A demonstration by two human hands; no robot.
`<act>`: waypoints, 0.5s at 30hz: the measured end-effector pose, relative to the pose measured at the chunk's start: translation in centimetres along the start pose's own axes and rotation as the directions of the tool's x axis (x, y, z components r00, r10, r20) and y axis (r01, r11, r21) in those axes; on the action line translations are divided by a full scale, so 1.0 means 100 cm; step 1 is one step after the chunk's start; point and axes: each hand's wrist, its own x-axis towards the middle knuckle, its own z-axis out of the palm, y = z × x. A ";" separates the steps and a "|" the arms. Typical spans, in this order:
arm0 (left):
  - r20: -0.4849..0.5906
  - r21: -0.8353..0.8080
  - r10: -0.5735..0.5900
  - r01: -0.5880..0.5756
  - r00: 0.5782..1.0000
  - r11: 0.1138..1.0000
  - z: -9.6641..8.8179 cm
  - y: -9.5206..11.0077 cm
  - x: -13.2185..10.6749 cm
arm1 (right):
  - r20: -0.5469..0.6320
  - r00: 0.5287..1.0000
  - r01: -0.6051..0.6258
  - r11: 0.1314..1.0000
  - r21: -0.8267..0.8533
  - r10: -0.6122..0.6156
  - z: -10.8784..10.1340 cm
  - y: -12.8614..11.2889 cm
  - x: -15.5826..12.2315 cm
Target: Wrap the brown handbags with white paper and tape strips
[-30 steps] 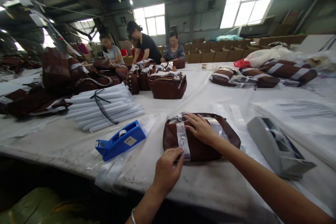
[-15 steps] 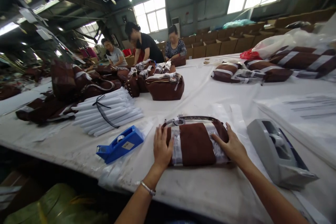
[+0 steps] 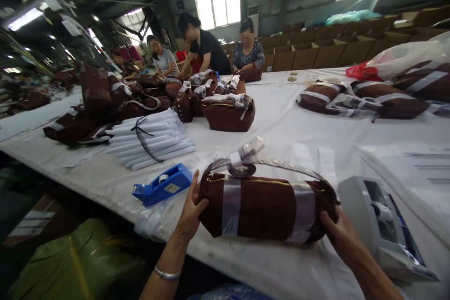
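A dark brown handbag [image 3: 265, 208] is held between my two hands near the table's front edge. Two bands of clear film run round its body, and a gold zipper lies along its top. Its strap arches above, with a wrapped, coiled part [image 3: 242, 166] at the left. My left hand [image 3: 190, 211] grips the bag's left end, thumb on the near side. At the right end, my right hand [image 3: 339, 227] holds on with its thumb in front; its other fingers are partly hidden. The blue tape dispenser [image 3: 163, 185] stands left of the bag, the grey tape dispenser [image 3: 381, 225] right of it.
A tied bundle of white rolls [image 3: 151, 138] lies behind the blue dispenser. Several brown bags [image 3: 230, 115] stand farther back, and wrapped bags [image 3: 390, 101] lie at right. Co-workers [image 3: 248, 51] are across the white table [image 3: 281, 126], with cardboard boxes [image 3: 304, 56] beyond.
My hands have shifted from the bag's front face to its two ends. The bag is raised and tipped, so its zipper and strap now show. The view has turned slightly left.
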 end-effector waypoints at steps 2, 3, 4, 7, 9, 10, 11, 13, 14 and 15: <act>0.090 -0.003 -0.083 0.084 0.992 0.996 -0.006 0.002 -0.008 | 0.022 0.997 -0.078 0.997 -0.029 0.079 -0.009 0.009 -0.001; 0.126 0.006 -0.133 0.133 0.983 0.991 -0.008 0.002 -0.011 | 0.004 0.994 -0.104 0.994 -0.043 0.105 -0.013 0.012 -0.001; 0.157 0.016 -0.180 0.179 0.971 0.984 -0.009 0.001 -0.014 | -0.024 0.992 -0.123 0.991 -0.048 0.122 -0.015 0.012 -0.002; 0.170 0.020 -0.246 0.247 0.954 0.969 -0.004 0.000 -0.021 | -0.053 0.982 -0.185 0.982 -0.029 0.183 -0.013 0.004 -0.005; 0.109 -0.011 -0.272 0.275 0.956 0.961 0.002 0.003 -0.026 | -0.010 0.972 -0.236 0.972 0.015 0.236 -0.006 -0.006 -0.010; 0.074 -0.031 -0.294 0.297 0.953 0.954 0.004 0.005 -0.029 | 0.020 0.965 -0.263 0.964 0.039 0.262 -0.002 -0.011 -0.013; 0.039 -0.052 -0.323 0.325 0.946 0.944 0.004 0.007 -0.033 | 0.048 0.958 -0.285 0.957 0.060 0.283 0.003 -0.015 -0.015; -0.027 -0.084 -0.390 0.386 0.921 0.919 0.003 0.012 -0.042 | 0.092 0.950 -0.308 0.946 0.098 0.299 0.010 -0.023 -0.018; -0.062 -0.094 -0.419 0.413 0.906 0.906 0.002 0.013 -0.047 | 0.107 0.947 -0.314 0.943 0.111 0.303 0.012 -0.027 -0.020; -0.101 -0.101 -0.442 0.433 0.891 0.896 0.000 0.013 -0.051 | 0.125 0.943 -0.321 0.940 0.115 0.307 0.013 -0.031 -0.021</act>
